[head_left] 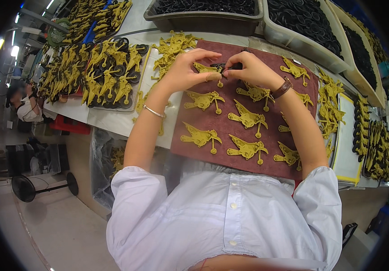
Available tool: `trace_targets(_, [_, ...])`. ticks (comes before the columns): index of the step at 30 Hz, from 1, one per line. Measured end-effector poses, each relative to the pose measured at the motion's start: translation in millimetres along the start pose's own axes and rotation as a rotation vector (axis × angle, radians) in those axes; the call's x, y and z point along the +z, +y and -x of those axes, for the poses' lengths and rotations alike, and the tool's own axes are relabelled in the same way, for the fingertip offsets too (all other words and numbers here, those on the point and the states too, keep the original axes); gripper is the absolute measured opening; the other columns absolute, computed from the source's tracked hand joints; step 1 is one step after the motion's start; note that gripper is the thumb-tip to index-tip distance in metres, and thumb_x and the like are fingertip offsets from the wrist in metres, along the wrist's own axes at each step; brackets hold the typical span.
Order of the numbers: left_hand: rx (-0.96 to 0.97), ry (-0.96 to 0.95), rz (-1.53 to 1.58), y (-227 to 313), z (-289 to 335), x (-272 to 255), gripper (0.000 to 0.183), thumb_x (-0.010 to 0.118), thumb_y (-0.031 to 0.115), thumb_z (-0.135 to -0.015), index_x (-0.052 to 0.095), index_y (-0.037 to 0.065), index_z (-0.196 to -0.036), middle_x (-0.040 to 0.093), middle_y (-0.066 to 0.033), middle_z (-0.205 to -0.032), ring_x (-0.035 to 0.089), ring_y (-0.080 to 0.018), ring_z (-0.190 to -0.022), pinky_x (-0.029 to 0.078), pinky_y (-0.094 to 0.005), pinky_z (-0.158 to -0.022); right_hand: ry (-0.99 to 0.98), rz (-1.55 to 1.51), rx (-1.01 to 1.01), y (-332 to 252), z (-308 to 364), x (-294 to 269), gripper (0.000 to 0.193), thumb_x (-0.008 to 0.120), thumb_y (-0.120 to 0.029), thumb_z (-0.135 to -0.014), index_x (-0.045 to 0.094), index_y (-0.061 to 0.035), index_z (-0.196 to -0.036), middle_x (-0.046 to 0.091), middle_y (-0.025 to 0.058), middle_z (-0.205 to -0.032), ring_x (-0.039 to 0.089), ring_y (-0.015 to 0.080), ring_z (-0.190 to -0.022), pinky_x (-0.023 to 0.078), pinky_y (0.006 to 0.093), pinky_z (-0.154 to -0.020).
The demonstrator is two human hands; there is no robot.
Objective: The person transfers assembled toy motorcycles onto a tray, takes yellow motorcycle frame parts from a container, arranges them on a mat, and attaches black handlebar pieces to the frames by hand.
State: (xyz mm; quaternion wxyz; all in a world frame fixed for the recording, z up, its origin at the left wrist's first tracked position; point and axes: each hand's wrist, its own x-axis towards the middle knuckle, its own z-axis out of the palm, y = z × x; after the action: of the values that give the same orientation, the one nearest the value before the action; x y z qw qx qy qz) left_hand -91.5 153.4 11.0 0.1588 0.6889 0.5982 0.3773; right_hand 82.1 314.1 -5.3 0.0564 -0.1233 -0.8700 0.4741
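Both my hands meet over a yellow bird-shaped part [203, 67] at the far side of the maroon cloth [194, 158]. My left hand [186, 71] curves around its left side, thumb and index finger apart, the thumb tip close to the part. Whether that thumb presses on it I cannot tell. My right hand [253, 68] is closed in a pinch on a small black piece [223, 72] at the part's right end. Similar yellow parts [247, 148] lie spread in rows on the cloth, several of them beneath and between my forearms.
Piles of yellow parts [172, 45] flank the cloth. At the left stand trays of yellow-and-black assemblies [113, 77]. A grey bin [203, 19] and a white bin [289, 38] of black parts line the back. Another person [27, 108] is at far left.
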Motion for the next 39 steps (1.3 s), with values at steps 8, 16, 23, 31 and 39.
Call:
trace_targets(8, [-0.141, 0.065, -0.082, -1, 22, 18, 0.029, 0.072, 0.017, -0.082, 0.071, 0.004, -0.108, 0.071, -0.0101, -0.098, 0.067, -0.0207, -0.087, 0.052, -0.0321, -0.078, 0.1, 0.125, -0.096, 2, 12, 18, 0.018, 0.071, -0.019, -0.083, 0.073, -0.003, -0.09, 0.07, 0.0071, -0.075, 0.062, 0.0132, -0.064, 0.048, 0.0296, -0.062])
trace_targets(16, [-0.119, -0.142, -0.127, 7, 53, 7, 0.036, 0.078, 0.018, -0.07, 0.072, 0.005, -0.103, 0.072, -0.0108, -0.1, 0.067, -0.0256, -0.09, 0.053, -0.0346, -0.079, 0.209, 0.293, -0.035, -3, 1, 53, 0.019, 0.074, -0.018, -0.077, 0.075, -0.0013, -0.086, 0.07, 0.0188, -0.08, 0.069, 0.031, -0.075, 0.053, 0.0391, -0.069])
trace_targets(23, [-0.06, -0.166, -0.173, 6, 61, 5, 0.041, 0.077, 0.016, -0.067, 0.071, 0.006, -0.106, 0.071, -0.0087, -0.104, 0.066, -0.0272, -0.092, 0.051, -0.0354, -0.081, 0.265, 0.283, 0.105, -12, -5, 63, 0.022, 0.076, -0.021, -0.075, 0.075, -0.0004, -0.084, 0.069, 0.0198, -0.078, 0.068, 0.0334, -0.074, 0.054, 0.0408, -0.07])
trace_targets(31, [-0.136, -0.169, -0.092, 18, 64, 3, 0.043, 0.078, 0.003, -0.067, 0.067, 0.005, -0.109, 0.069, -0.0101, -0.101, 0.065, -0.0279, -0.088, 0.052, -0.0356, -0.078, -0.047, 0.492, -0.161, -19, -5, 32, 0.018, 0.075, -0.016, -0.076, 0.075, -0.006, -0.091, 0.071, 0.0137, -0.084, 0.068, 0.0316, -0.081, 0.053, 0.0406, -0.074])
trace_targets(39, [-0.07, -0.186, -0.211, 19, 61, 6, 0.049, 0.078, 0.004, -0.067, 0.064, 0.004, -0.113, 0.068, -0.0123, -0.098, 0.065, -0.0308, -0.09, 0.052, -0.0388, -0.078, -0.177, 0.75, -0.123, -41, -17, 38, 0.015, 0.073, -0.015, -0.075, 0.075, -0.0104, -0.089, 0.071, 0.0117, -0.083, 0.069, 0.0304, -0.081, 0.055, 0.0405, -0.074])
